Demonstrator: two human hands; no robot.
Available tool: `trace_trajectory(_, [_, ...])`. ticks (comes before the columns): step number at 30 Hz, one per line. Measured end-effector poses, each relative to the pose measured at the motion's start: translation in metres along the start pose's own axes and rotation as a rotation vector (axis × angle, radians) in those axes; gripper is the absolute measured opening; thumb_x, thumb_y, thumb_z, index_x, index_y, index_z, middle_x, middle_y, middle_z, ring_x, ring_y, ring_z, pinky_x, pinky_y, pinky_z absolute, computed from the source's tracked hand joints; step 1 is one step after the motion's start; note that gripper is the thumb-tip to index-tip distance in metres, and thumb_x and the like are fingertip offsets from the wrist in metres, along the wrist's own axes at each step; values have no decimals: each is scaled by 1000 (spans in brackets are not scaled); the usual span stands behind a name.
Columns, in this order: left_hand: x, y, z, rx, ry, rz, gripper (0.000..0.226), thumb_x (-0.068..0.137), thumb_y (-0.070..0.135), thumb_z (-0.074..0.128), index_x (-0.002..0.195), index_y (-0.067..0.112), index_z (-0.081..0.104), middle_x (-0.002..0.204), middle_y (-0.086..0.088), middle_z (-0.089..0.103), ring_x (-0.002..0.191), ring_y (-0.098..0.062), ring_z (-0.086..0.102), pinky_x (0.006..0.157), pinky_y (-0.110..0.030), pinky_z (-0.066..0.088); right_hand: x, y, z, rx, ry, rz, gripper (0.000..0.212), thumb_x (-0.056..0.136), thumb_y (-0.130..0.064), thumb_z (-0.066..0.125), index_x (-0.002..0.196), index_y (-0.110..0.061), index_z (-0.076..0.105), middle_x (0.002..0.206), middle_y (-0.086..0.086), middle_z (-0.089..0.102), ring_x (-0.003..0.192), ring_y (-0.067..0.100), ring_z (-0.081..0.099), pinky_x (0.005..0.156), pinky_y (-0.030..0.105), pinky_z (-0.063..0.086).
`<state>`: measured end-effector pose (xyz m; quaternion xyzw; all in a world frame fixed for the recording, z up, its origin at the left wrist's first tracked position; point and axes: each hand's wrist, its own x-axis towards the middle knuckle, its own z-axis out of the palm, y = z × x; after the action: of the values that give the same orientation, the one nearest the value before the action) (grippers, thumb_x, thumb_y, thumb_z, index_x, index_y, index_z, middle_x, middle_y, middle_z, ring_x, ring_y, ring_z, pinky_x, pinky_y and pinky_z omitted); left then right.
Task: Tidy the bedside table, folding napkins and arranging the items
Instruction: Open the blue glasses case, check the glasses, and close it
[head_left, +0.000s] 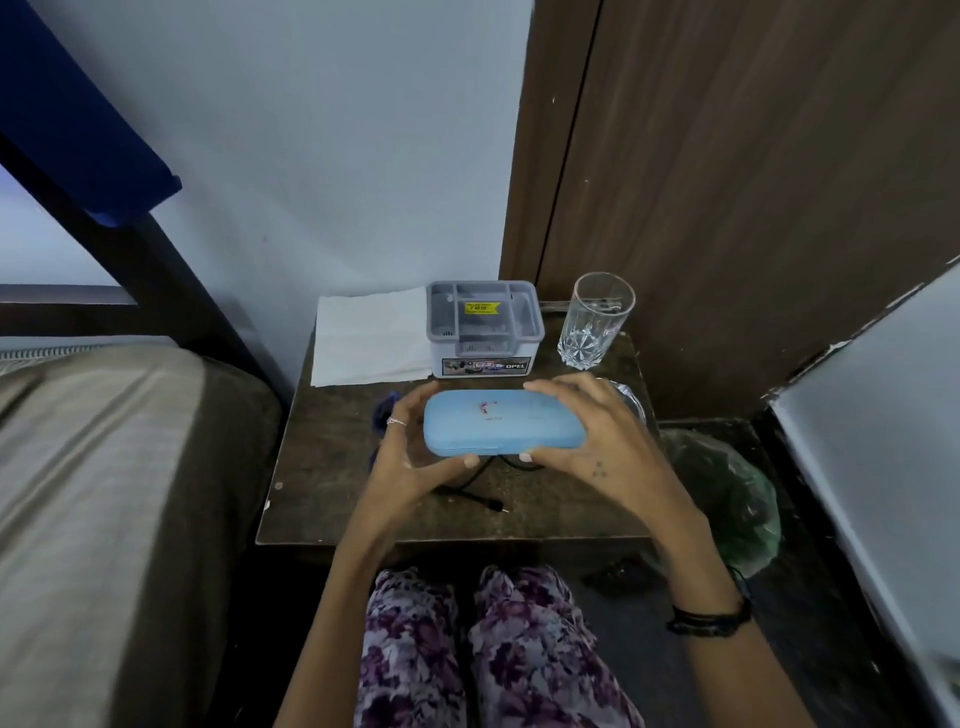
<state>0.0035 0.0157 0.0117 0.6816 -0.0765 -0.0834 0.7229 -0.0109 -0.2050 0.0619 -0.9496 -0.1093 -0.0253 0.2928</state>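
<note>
"OPEL" on grey organizer box (485, 327)

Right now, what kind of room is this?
Probably a bedroom: a bed beside a small wooden bedside table holding a napkin, an organizer box and a glass. Both hands hold a blue case.

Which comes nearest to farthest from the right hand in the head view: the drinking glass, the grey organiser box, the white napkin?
From the right hand, which grips the blue case:
1. Drinking glass, just beyond it at the table's back right.
2. Grey organiser box, back centre.
3. White napkin, back left, farthest.
</note>
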Motion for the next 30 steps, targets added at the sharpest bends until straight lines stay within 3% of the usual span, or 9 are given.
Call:
trace_trajectory(5, [2,-12,13,-141,59,-76,63,59,-1,76,110,30,56,103,12,69,98,-2,64,73,-15,53,4,5,-1,50,-57,-10,68,71,-45,74,132,-39,43,122,-16,40,110,-4,31,89,30,39])
trace_trajectory(11, [11,-18,6,-179,76,-113,58,56,2,72,108,27,59,99,12,72,95,-3,66,73,-16,54,8,17,-11,396,-107,80,71,66,-34,81,119,-59,40,123,-20,49,115,-4,43,90,24,38])
trace_trajectory(14, [13,-21,6,-205,90,-131,59,56,2,72,106,29,60,96,14,73,91,-2,67,70,-15,54,12,20,-10,426,-84,55,58,68,-27,82,112,-50,52,114,-26,49,107,-15,42,84,13,38])
trace_trajectory(17, [14,-21,7,-206,109,-139,57,53,4,72,104,25,58,92,14,74,87,-1,68,68,-14,54,15,21,-6,450,-48,45,50,69,-33,79,107,-54,54,112,-32,51,106,-20,42,81,-1,34])
trace_trajectory(20, [16,-23,3,-203,111,-138,57,55,2,73,105,24,58,92,14,74,87,-2,68,68,-15,54,17,21,-3,451,-29,81,43,69,-51,72,106,-60,52,114,-35,52,108,-18,45,83,4,37])
trace_trajectory(24, [16,-23,-2,-169,87,-109,64,54,-5,79,106,26,59,95,15,73,90,-1,67,71,-15,54,25,17,1,544,83,117,32,78,-60,56,108,-54,47,105,-29,61,97,-12,58,75,8,48])
trace_trajectory(27, [13,-20,-3,-135,37,-84,73,52,8,81,115,33,57,106,17,69,100,-2,63,78,-17,53,34,10,4,493,266,108,26,89,-50,49,112,-37,50,90,-26,61,87,-16,58,68,2,43])
trace_trajectory(30, [11,-16,-3,-86,28,-24,91,51,16,81,128,48,43,115,22,61,105,0,58,81,-15,50,44,7,8,516,340,158,20,93,-38,50,107,-24,55,79,-23,60,76,-15,57,58,2,41])
